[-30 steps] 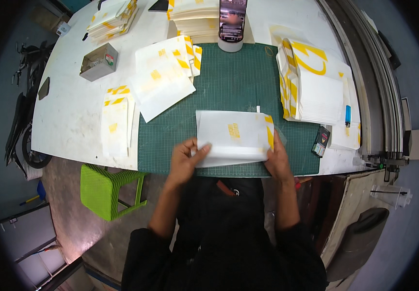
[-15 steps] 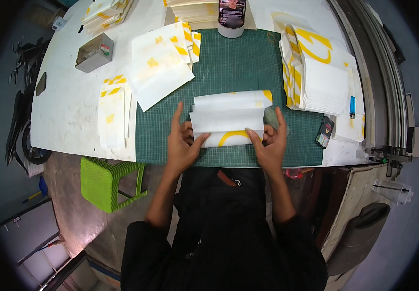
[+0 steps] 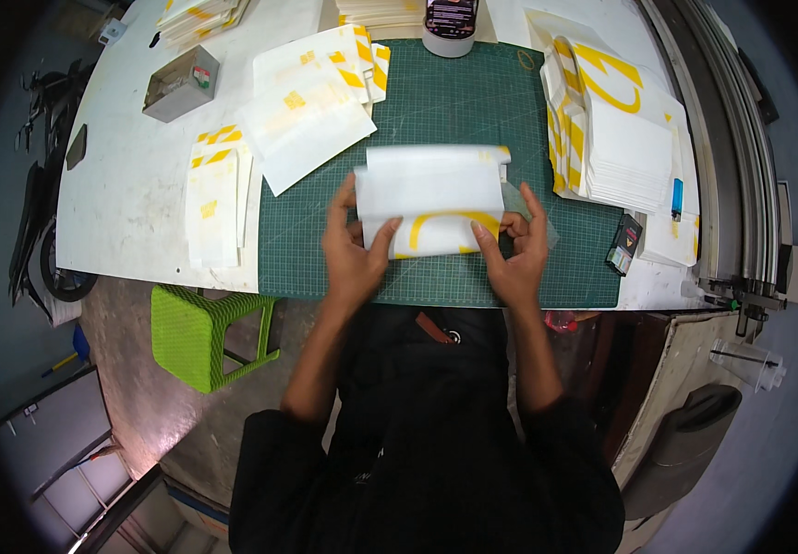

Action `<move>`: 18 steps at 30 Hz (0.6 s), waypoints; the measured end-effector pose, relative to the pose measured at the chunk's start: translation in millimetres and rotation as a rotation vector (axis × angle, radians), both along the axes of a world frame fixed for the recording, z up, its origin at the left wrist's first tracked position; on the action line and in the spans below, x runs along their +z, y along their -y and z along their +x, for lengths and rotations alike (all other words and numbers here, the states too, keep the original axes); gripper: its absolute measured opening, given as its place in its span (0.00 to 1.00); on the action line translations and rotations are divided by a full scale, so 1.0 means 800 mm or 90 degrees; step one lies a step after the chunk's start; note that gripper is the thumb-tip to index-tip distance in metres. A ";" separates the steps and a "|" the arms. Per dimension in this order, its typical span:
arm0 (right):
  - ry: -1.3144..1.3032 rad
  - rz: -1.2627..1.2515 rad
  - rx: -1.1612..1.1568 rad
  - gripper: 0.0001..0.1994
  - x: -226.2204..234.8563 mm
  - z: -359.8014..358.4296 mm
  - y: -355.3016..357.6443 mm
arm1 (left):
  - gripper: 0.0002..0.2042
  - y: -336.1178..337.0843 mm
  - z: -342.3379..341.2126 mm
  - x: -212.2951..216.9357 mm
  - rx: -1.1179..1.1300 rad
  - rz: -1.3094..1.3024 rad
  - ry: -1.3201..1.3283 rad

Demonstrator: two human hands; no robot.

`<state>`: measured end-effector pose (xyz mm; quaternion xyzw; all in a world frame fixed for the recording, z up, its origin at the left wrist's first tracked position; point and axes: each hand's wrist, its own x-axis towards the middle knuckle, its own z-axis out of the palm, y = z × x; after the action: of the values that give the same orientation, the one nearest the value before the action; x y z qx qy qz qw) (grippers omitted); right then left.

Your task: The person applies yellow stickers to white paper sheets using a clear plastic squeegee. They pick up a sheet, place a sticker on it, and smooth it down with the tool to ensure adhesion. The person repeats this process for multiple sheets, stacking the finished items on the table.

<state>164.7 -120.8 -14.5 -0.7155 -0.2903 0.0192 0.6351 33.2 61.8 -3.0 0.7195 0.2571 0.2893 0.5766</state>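
Note:
A white paper sheet with yellow print (image 3: pixel 431 191), creased across and partly folded, is held just over the green cutting mat (image 3: pixel 436 102). My left hand (image 3: pixel 355 235) grips its left edge, thumb on top and fingers behind. At the right edge, my right hand (image 3: pixel 516 245) pinches it the same way, with the forefinger sticking up. A translucent greenish piece (image 3: pixel 530 217) lies on the mat, partly behind my right hand. Which fingers press underneath the paper is hidden.
Folded white-and-yellow papers (image 3: pixel 625 152) are stacked right, with a blue lighter (image 3: pixel 677 197) and a small dark box (image 3: pixel 623 245). Loose sheets (image 3: pixel 311 125), narrow folded pieces (image 3: pixel 210 208) and a grey box (image 3: pixel 180 85) lie left. A phone (image 3: pixel 451 17) stands behind; a green stool (image 3: pixel 200 337) is below.
Both hands keep hold of the paper. Its middle crease has flattened, and the left hand's raised forefinger has come in against the left edge. The view has shifted slightly.

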 end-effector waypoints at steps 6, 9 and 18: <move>-0.168 -0.047 0.005 0.37 0.012 -0.005 0.004 | 0.37 -0.002 0.011 -0.005 0.035 -0.077 0.160; -0.199 -0.055 -0.043 0.37 0.012 -0.002 -0.001 | 0.37 -0.001 -0.001 -0.004 0.005 -0.123 0.055; 0.001 -0.091 -0.036 0.32 -0.012 -0.001 -0.002 | 0.33 0.008 0.018 -0.013 0.165 0.056 0.013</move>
<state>163.9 -118.9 -23.8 -0.7671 -0.2683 0.0211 0.5824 47.4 55.5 -13.2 0.7017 0.3291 0.3800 0.5049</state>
